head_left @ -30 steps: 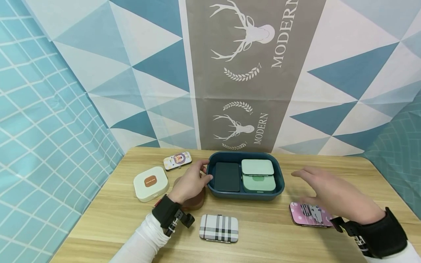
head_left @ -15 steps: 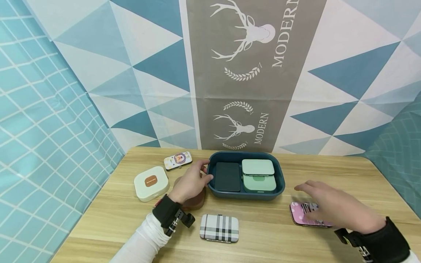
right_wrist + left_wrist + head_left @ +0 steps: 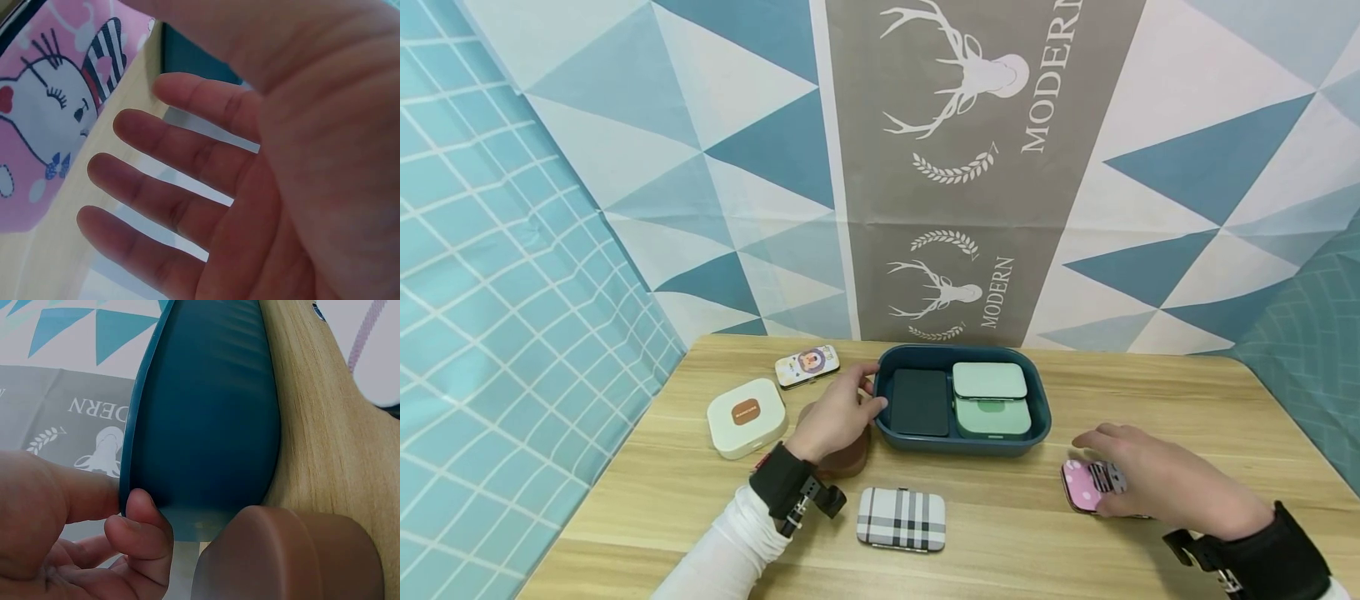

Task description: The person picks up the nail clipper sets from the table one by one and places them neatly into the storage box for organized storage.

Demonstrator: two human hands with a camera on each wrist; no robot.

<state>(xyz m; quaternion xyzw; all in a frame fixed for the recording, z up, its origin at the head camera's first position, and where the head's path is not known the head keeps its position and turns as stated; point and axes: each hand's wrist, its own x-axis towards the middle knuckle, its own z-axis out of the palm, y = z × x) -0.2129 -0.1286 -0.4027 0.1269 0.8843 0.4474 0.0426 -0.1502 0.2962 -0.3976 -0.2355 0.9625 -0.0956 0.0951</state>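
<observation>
On the left of the counter (image 3: 1015, 542), a cream box (image 3: 747, 418) is sitting near a small printed case (image 3: 807, 367). A plaid case (image 3: 901, 520) is lying nearer, while a patterned backdrop (image 3: 895, 200) is hanging far behind.

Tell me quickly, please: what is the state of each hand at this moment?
Left hand: closed, pinching the bin at its rim.
Right hand: open at the pink case, not gripping it; whether it touches cannot be told.

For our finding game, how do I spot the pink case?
On the table, find the navy tray. To its right, partly hidden by the right hand, lies the pink case. Unlike the plaid case, it shows a striped-eared cartoon animal.
</observation>
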